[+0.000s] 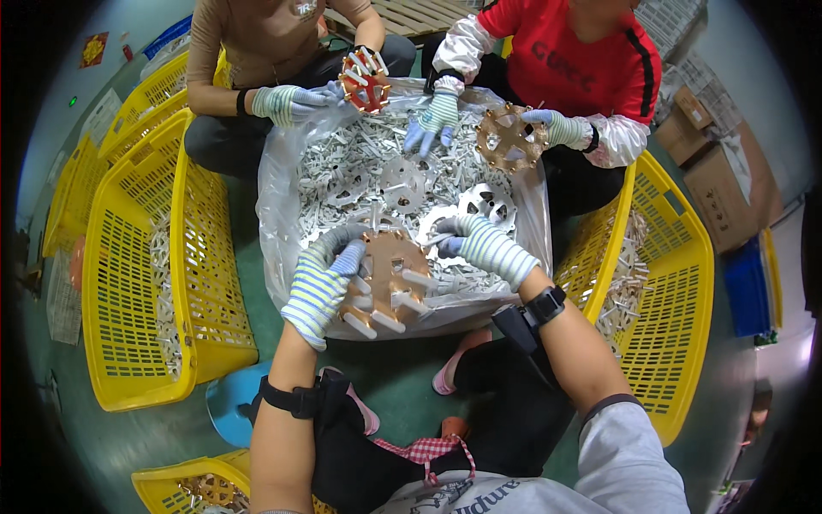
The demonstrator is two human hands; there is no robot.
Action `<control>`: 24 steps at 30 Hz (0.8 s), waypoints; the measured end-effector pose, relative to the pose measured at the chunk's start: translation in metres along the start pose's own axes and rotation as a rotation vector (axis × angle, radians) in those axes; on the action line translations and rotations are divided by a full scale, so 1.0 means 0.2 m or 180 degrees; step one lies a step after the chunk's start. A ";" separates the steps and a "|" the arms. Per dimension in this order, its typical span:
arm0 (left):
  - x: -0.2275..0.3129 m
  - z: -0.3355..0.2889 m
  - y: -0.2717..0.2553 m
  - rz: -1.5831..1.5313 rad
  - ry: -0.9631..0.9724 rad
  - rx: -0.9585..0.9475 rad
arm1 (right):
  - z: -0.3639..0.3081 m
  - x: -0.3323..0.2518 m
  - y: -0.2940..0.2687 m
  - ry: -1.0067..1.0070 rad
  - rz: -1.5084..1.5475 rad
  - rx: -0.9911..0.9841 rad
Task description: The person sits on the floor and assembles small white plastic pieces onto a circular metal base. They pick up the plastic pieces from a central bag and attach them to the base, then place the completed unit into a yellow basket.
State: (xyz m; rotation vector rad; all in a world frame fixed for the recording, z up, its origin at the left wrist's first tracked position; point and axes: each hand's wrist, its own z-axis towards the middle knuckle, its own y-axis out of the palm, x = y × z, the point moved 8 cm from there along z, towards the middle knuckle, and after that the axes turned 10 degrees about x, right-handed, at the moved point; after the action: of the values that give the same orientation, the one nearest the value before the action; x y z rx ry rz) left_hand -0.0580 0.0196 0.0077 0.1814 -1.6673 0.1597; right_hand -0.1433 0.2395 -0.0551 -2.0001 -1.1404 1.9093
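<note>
Gloves [306, 304] of striped knit are worn on the left hand [325, 267] and the right hand [486, 244]. A copper-coloured disc [384, 272] is grasped at its left side by the left hand, above the near edge of a plastic-lined bin [276, 223]. Flat pale bars [388, 320] are seen sticking out from the disc's near side. A thin strip [437, 239] is pinched by the right hand, just right of the disc. The bin is filled with loose pale pieces [338, 152], on which silvery cut-out discs [402, 185] are laid. At the bin's far left corner, a red disc [366, 83] is held by a co-worker [257, 51]; at its far right corner, a bronze-coloured disc [507, 140] is held by another person [591, 60]. The bin is flanked by a yellow left basket [214, 274] and a yellow right basket [672, 295].
</note>
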 end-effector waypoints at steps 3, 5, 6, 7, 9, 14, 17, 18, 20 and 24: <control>-0.01 -0.02 0.07 0.0535 -0.0082 -0.0383 | -0.05 -0.14 -0.09 -0.0266 0.0744 0.0249; 0.00 -0.03 0.13 0.0779 0.0071 -0.0561 | -0.09 -0.22 -0.10 -0.0307 0.1326 0.0112; -0.06 -0.05 0.15 0.0666 -0.0422 -0.0596 | -0.11 -0.27 -0.10 -0.0411 0.1654 0.0016; -0.05 -0.05 0.17 0.0683 -0.0288 -0.0645 | -0.13 -0.31 -0.10 -0.0471 0.1832 -0.0076; -0.02 -0.05 0.22 0.0722 -0.0031 -0.0749 | -0.16 -0.35 -0.08 -0.0397 0.1920 -0.0142; -0.06 -0.04 0.25 0.1157 0.0019 -0.0751 | -0.16 -0.37 -0.03 -0.0343 0.2073 -0.0250; -0.03 0.00 0.20 0.0760 0.0119 -0.0361 | -0.11 -0.29 -0.07 -0.0181 0.2254 -0.0076; -0.07 0.00 0.17 0.0497 -0.0296 -0.0321 | -0.10 -0.27 -0.11 -0.0245 0.2311 0.0147; -0.04 0.01 0.15 0.0607 -0.0104 -0.0266 | -0.08 -0.24 -0.17 -0.0427 0.1638 0.0614; -0.06 -0.02 0.15 0.0897 -0.0132 -0.0311 | -0.17 -0.42 -0.25 -0.1770 -0.0509 0.1931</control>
State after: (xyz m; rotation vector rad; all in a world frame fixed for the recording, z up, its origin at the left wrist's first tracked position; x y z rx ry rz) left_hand -0.0598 0.0506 -0.0042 -0.1260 -1.7326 0.2872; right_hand -0.1241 0.2375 0.0469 -1.0711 -0.6441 2.4100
